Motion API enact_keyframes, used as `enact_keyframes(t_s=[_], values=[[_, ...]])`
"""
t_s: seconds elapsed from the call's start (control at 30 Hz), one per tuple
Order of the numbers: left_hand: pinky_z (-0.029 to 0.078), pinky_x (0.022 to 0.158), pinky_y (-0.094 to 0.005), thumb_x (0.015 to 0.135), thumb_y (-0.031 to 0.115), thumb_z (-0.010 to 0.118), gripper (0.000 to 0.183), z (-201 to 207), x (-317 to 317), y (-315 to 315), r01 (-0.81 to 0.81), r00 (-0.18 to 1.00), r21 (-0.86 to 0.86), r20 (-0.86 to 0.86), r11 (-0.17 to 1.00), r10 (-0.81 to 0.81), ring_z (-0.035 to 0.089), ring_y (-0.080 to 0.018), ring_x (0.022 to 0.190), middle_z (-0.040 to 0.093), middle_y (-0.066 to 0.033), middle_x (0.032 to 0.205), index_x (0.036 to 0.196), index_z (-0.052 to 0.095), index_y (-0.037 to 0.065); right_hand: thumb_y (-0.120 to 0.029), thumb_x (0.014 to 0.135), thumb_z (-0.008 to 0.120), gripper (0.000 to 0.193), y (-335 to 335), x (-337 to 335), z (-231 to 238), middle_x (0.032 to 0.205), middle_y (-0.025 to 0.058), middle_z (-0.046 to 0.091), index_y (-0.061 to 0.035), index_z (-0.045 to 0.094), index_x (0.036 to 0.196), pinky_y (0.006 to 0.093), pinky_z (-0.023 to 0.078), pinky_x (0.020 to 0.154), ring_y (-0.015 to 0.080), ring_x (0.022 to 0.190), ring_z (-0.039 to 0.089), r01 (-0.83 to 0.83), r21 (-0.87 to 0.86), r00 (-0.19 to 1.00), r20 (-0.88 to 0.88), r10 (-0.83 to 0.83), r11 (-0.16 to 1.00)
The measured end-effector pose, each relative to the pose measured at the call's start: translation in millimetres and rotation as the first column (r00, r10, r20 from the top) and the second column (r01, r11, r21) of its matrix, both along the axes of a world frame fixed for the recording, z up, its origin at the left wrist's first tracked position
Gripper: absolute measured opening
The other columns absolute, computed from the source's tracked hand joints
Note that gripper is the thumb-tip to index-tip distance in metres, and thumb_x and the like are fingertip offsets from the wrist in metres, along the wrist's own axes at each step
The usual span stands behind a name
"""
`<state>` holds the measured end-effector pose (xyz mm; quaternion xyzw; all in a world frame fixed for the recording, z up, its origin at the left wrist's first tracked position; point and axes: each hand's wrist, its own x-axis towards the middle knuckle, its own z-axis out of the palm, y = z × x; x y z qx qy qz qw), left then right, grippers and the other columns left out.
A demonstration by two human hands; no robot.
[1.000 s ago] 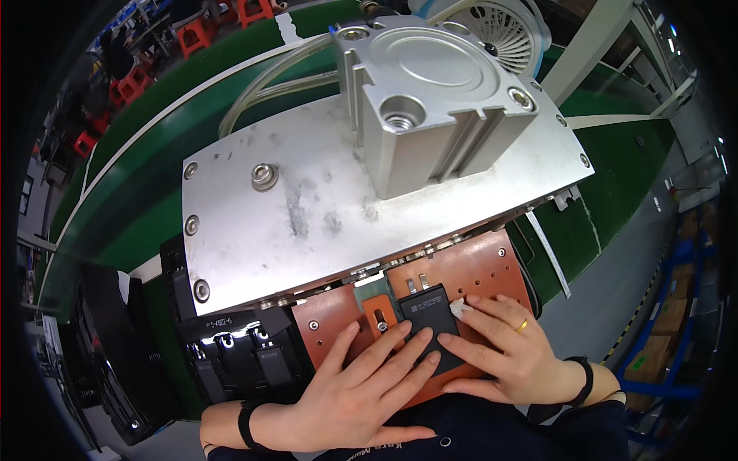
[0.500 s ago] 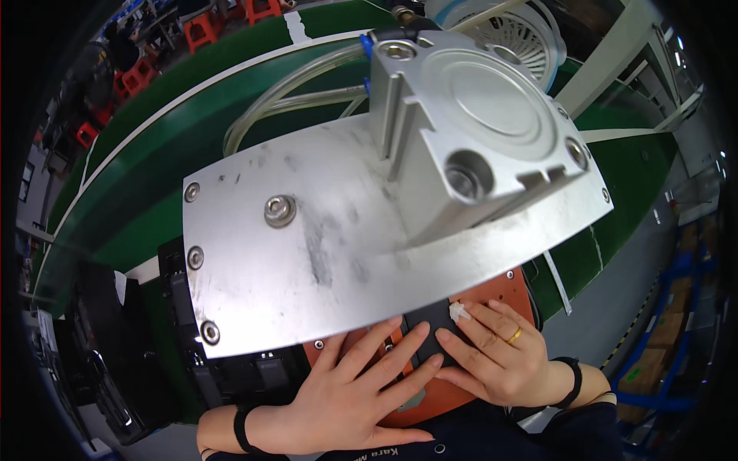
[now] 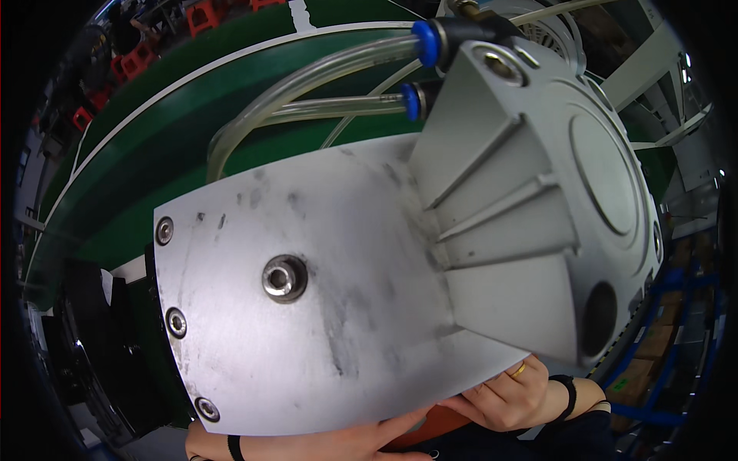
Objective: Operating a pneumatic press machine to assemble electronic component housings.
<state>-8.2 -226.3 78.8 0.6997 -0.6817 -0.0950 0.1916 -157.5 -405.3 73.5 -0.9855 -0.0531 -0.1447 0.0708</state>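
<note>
A silver metal plate [image 3: 231, 338] fills the middle of the view and covers much of my work area. On its right side stands a silver air cylinder block [image 3: 538, 230]. My left hand [image 3: 338, 444] lies under the plate's near edge; its thumb and part of one finger show apart, and the other fingers are hidden. My right hand [image 3: 503, 399], with a gold ring, has bent fingers whose tips vanish beneath the plate. What they touch cannot be seen. Between the hands, a strip of an orange-brown base [image 3: 430, 425] shows.
Clear air hoses [image 3: 330, 69] with blue fittings run from the cylinder to the left. Black equipment [image 3: 108, 346] stands at left on a green surface [image 3: 184, 146]. A fan [image 3: 550, 34] is behind the cylinder. Blue racking with boxes [image 3: 649, 338] stands at right.
The plate and cylinder now appear larger and lower in view, covering the orange-brown base, the dark piece and the white crumpled scrap seen before. Most of both hands' fingers have become hidden.
</note>
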Motion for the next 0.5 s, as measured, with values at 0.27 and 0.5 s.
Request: enact_keyframes(t_s=[0.27,0.5], values=[[0.023,0.105,-0.0497,0.079,0.061,0.055,0.073,-1,4,5,0.066,0.996,0.096,-0.059,0.993,-0.061,0.033,-0.0334,0.132,0.038,-0.0096,0.146,0.135,0.050,0.015,-0.036,0.077,0.074,0.047,-2,-3,-4,0.108,0.0153,0.066,-0.0033,0.067,0.109,0.0361,0.054,0.082,0.0266,0.098,0.066,-0.010,0.029,1.000,-0.003,0.010,1.000],[0.020,0.107,-0.0512,0.079,0.062,0.054,0.074,-13,-4,8,-0.006,0.986,0.004,-0.169,1.000,0.007,0.030,-0.0330,0.133,0.038,-0.0088,0.146,0.137,0.049,0.016,-0.038,0.077,0.074,0.042,-3,-1,-3,0.095,0.0117,0.070,-0.0055,0.069,0.103,0.0322,0.054,0.077,0.0234,0.091,0.068,-0.029,0.003,1.000,-0.005,0.029,1.000]])
